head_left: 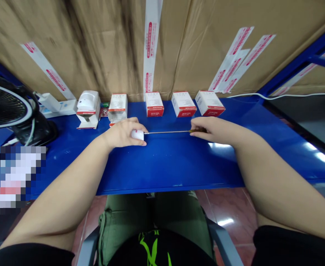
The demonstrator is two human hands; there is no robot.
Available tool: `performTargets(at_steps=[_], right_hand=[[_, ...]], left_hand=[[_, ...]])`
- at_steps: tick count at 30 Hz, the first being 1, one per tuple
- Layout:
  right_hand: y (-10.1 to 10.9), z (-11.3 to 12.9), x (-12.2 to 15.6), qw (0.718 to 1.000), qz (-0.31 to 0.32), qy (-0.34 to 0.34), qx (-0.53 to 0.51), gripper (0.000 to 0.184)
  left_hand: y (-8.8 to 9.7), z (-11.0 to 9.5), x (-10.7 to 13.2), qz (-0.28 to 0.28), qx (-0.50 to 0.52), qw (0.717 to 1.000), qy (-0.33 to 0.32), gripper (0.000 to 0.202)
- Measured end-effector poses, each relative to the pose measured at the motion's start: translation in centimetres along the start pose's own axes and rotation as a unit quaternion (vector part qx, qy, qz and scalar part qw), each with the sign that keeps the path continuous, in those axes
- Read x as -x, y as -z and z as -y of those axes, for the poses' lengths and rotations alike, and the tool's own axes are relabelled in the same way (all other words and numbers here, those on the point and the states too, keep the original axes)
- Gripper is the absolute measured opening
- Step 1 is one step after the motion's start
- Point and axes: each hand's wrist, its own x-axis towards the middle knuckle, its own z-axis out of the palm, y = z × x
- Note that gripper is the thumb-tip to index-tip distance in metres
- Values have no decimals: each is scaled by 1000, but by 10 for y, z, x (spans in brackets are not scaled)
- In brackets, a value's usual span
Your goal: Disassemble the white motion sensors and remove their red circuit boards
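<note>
Head view: screwdriver [168, 132], red-labelled boxes [183, 104] (print illegible)

sensor [137, 135] in left hand [120, 133] | screwdriver [168, 132] in right hand [216, 131] | boxes [154, 104] behind

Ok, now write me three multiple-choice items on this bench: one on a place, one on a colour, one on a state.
1. Where is the fan?
A) At the left end of the bench
B) At the right end of the bench
C) Between the hands

2. What colour is the bench top?
A) Red
B) Blue
C) Grey

3. What does the left hand hold?
A) Nothing
B) A small white plastic piece
C) A roll of tape

Answers:
1. A, the fan shows at the far left.
2. B, blue surrounds both hands.
3. B, the fingers close around the white piece.
</note>
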Motion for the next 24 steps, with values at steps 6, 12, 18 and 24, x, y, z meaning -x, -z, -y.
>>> performTargets(at_steps=[6,12,18,24], right_hand=[[-5,-4,-5,1000,0,18,-11,23],[-2,-4,-5,999,15,30,-14,29],[-6,5,-5,998,3,-43,-37,19],[-6,4,-6,997,4,-47,-54,23]], left_hand=[[0,-3,0,4,-2,1000,15,38],[0,-4,0,4,-3,1000,18,38],[0,-3,-1,3,-2,1000,9,39],[-1,-2,0,2,2,1000,9,40]])
